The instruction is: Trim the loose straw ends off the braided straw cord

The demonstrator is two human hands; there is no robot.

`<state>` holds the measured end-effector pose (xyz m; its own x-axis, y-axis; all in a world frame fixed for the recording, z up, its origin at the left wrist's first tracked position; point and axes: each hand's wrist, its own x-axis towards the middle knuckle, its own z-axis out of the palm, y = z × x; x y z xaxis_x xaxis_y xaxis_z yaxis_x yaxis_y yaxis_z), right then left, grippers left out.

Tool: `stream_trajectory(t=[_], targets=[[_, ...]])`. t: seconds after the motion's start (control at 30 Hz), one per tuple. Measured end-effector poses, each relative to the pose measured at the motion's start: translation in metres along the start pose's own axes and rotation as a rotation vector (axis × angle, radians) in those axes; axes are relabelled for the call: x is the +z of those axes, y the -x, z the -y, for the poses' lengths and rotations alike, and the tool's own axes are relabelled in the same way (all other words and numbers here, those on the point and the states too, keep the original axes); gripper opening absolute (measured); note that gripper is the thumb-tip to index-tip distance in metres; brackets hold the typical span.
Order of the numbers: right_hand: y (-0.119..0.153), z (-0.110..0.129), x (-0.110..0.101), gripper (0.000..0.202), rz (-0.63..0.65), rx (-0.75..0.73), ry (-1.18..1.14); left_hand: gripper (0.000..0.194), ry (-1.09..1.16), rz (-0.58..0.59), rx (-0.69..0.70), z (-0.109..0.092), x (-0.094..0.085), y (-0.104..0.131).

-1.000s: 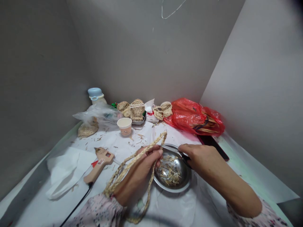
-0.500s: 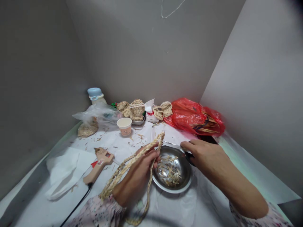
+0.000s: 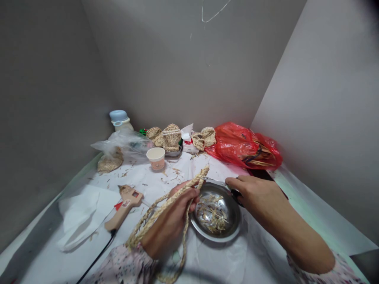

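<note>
My left hand (image 3: 180, 205) is closed round a braided straw cord (image 3: 166, 207), which loops back over the wrist and hangs down toward the table's front. The cord's end rises above my fingers near the bowl's left rim. Black-handled scissors (image 3: 217, 182) are in my right hand (image 3: 251, 193), fingers wrapped on the handle, with the blades reaching left toward the cord. Whether the blades touch the cord I cannot tell. Below and between both hands sits a metal bowl (image 3: 233, 225) holding straw scraps (image 3: 214, 215).
On the left lie a glue gun (image 3: 126, 207) with a black cable and white paper (image 3: 79, 217). Farther back stand a paper cup (image 3: 156, 159), a blue-lidded bottle (image 3: 120, 119), woven straw pieces (image 3: 171, 138) and a red plastic bag (image 3: 233, 142). Straw bits litter the table.
The cord's end has shifted slightly to the right and leans over more. My hands stay almost in place, the scissors still in the right one.
</note>
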<state>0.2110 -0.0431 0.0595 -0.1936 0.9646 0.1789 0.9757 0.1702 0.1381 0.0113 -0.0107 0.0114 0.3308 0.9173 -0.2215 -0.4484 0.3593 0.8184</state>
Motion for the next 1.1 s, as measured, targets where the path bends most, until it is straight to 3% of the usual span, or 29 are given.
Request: stream_trajectory(t=[0.27, 0.47, 0.83, 1.0, 1.1], targets=[[0.001, 0.001, 0.001, 0.02, -0.016, -0.011, 0.034, 0.008, -0.018, 0.014, 0.035, 0.004, -0.006, -0.002], [-0.002, 0.001, -0.002, 0.018, 0.048, 0.008, 0.031, 0.008, -0.048, -0.021, 0.05, 0.001, -0.002, -0.002], [-0.002, -0.006, 0.005, 0.024, 0.038, -0.031, -0.019, 0.015, -0.024, 0.005, 0.027, 0.003, -0.001, -0.001], [0.002, -0.015, 0.001, 0.03, 0.049, -0.054, -0.153, 0.021, 0.019, -0.005, 0.001, 0.001, -0.002, -0.001], [0.004, -0.021, -0.003, 0.017, 0.04, -0.047, -0.3, 0.022, -0.012, -0.002, 0.004, 0.002, -0.004, -0.002]])
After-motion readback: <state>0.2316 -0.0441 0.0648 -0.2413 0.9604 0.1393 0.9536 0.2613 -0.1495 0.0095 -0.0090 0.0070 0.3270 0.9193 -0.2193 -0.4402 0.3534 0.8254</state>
